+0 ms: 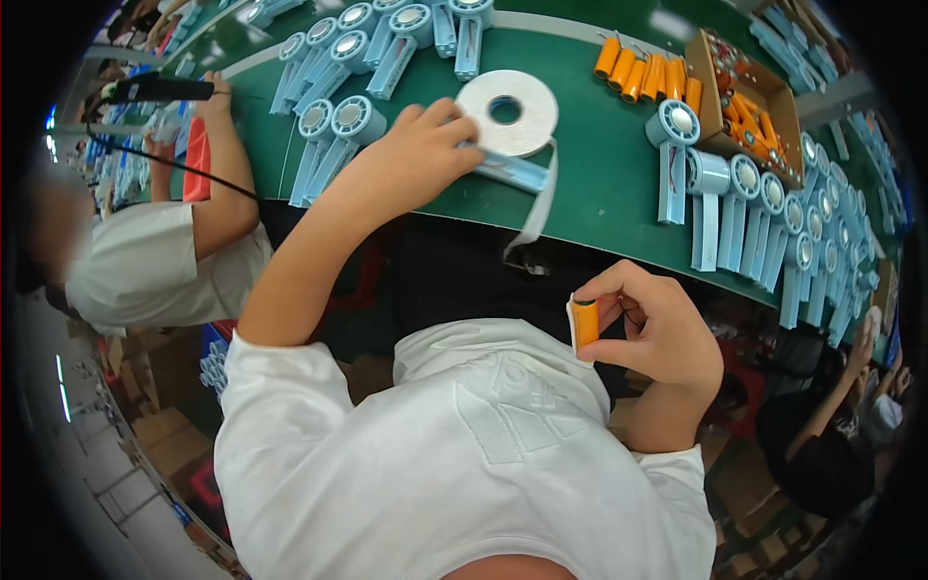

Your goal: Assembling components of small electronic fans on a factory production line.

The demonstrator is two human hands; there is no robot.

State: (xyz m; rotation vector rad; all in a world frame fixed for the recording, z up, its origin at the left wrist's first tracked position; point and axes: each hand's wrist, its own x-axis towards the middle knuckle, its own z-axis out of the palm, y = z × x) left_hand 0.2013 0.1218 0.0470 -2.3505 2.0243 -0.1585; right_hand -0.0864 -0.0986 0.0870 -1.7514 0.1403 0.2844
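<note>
My left hand point(425, 150) reaches over the green table with its fingers curled on a light blue handheld fan housing point(514, 172). The palm and fingers hide the fan's round head. Right behind it lies a roll of white tape point(530, 114), its loose end hanging past the table edge. In front of my body, my right hand point(662, 324) pinches an orange cylindrical battery point(587, 324) between thumb and fingers. A white strip runs along the battery's left side. A dark wire shows between my right fingers.
Several blue fan housings point(353, 48) stand at the back left, and more fans point(744, 184) line the right. Orange batteries point(633, 72) lie near a cardboard box point(710, 58) holding more. A co-worker in a white shirt point(169, 271) sits at left; another person point(812, 435) works at right.
</note>
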